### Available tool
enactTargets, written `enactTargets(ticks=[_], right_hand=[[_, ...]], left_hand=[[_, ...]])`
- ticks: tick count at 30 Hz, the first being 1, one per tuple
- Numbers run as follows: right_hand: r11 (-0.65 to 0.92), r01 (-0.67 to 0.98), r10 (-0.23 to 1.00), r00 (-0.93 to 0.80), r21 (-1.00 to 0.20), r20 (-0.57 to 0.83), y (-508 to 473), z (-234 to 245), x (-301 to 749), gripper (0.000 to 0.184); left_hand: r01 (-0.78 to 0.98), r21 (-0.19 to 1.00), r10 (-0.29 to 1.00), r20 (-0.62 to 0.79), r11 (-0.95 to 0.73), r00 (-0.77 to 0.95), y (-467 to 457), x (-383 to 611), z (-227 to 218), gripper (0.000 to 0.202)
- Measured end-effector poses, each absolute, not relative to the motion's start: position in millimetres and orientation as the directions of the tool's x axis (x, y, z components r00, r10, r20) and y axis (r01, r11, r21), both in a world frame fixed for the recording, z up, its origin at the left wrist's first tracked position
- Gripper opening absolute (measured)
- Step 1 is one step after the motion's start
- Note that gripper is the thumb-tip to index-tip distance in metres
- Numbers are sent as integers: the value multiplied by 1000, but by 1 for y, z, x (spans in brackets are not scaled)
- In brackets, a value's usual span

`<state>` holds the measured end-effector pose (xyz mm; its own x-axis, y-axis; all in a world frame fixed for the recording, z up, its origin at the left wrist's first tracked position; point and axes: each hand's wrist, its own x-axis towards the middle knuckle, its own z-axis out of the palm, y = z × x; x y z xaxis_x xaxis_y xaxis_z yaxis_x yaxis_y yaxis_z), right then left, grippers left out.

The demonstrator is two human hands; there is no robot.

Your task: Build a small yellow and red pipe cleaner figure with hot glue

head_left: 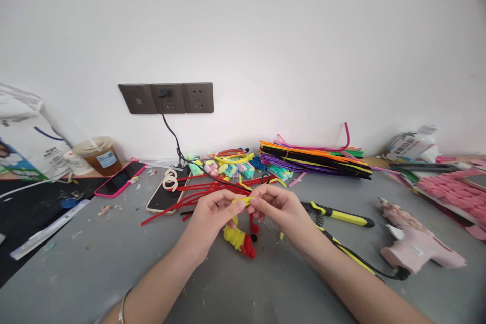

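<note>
My left hand [216, 212] and my right hand [279, 207] meet at the middle of the table. Between their pinched thumbs and fingertips is a short yellow pipe cleaner [246, 201], partly covered by the fingers. Just below hangs or lies a figure wound from yellow pipe cleaner [234, 237], with a red coiled end [248, 249] and a small black ball beside it. Whether it is joined to the pinched piece, I cannot tell. Behind my left hand, loose red pipe cleaners [167, 213] spread across the table. Yellow-and-black pliers [347, 216] lie beyond my right forearm.
A pink glue gun [413, 243] lies at the right, its cord passing the pliers. Bundled pipe cleaners [311, 158] rest against the wall. On the left are a pink-cased phone [120, 179] and a drink cup [99, 156]. Another phone [163, 198] lies behind my left hand.
</note>
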<state>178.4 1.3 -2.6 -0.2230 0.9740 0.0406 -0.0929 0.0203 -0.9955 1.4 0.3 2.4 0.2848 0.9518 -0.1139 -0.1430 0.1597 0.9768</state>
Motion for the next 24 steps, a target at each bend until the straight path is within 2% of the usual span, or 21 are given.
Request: enactTargets(ticks=[7, 14, 18, 24], right_hand=[[29, -49, 984, -175, -998, 37, 3, 3, 184, 38], [52, -108, 980, -186, -993, 71, 2, 1, 183, 36], [61, -154, 975, -204, -986, 92, 0, 1, 179, 35], [117, -91, 959, -248, -989, 136, -1, -5, 175, 35]], left_hand=[[-66, 997, 953, -14, 36, 301, 1, 1, 3, 31], [-68, 995, 961, -52, 73, 271, 0, 3, 8, 34], [-80, 995, 954, -33, 59, 299, 0, 3, 6, 28], [-119, 992, 975, 59, -34, 213, 1, 2, 1, 19]])
